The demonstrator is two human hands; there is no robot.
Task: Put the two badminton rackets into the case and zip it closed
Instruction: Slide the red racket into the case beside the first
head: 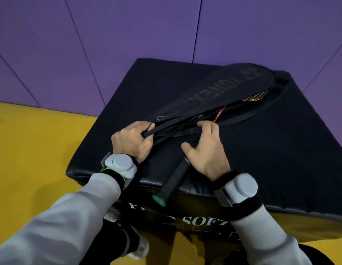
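A black racket case (219,88) with gold lettering lies diagonally on a black padded block (281,150). Its side is open, and a red racket shaft (220,112) and a strung racket head (256,96) show in the gap. A black racket handle (173,183) with a green butt cap sticks out of the case's near end, past the block's front edge. My left hand (131,140) is shut on the narrow end of the case, pinching its edge. My right hand (204,148) rests on the case's lower edge near the shaft, fingertips curled on the fabric. I cannot make out a second racket separately.
A black carry strap (269,108) loops from the case across the block. The block stands on yellow floor matting (32,159) against a purple padded wall (109,44). My shoe (139,247) is below the block's front face.
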